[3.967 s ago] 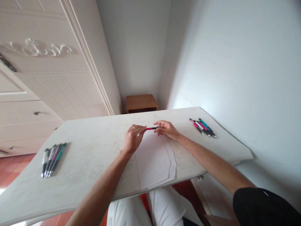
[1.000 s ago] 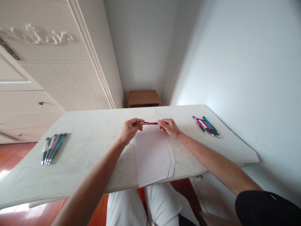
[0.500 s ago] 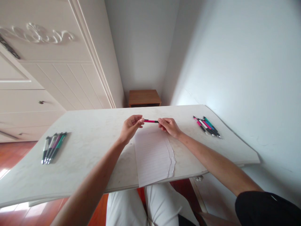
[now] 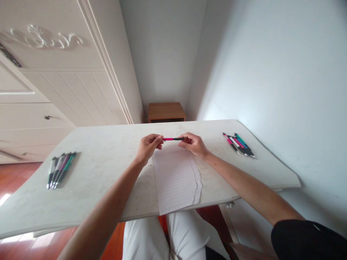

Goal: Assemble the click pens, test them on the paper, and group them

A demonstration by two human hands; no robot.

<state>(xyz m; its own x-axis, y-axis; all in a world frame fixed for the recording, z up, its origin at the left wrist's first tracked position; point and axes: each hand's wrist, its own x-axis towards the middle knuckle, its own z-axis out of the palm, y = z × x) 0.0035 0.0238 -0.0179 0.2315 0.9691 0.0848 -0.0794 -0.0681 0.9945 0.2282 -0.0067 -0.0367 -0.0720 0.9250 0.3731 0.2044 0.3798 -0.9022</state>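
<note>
A pink pen (image 4: 168, 139) with a black grip is held level between my two hands, above the far edge of a lined sheet of paper (image 4: 173, 180). My left hand (image 4: 149, 146) pinches its pink end between thumb and fingers. At the black end, my right hand (image 4: 193, 143) has its thumb and fingers closed around the tip, which they hide. The paper lies on the white table, with a torn, ragged right edge.
Several pens (image 4: 61, 169) lie side by side at the table's left. Another group of pens (image 4: 238, 145), pink, white, blue and green, rests at the right near the wall. Beyond the white table (image 4: 108, 144) stands a small wooden cabinet (image 4: 166, 111); a large cream cupboard (image 4: 67, 83) is at left.
The pen has shifted slightly left with my left hand. My right hand's fingers have moved along the black grip, and more of it now shows.
</note>
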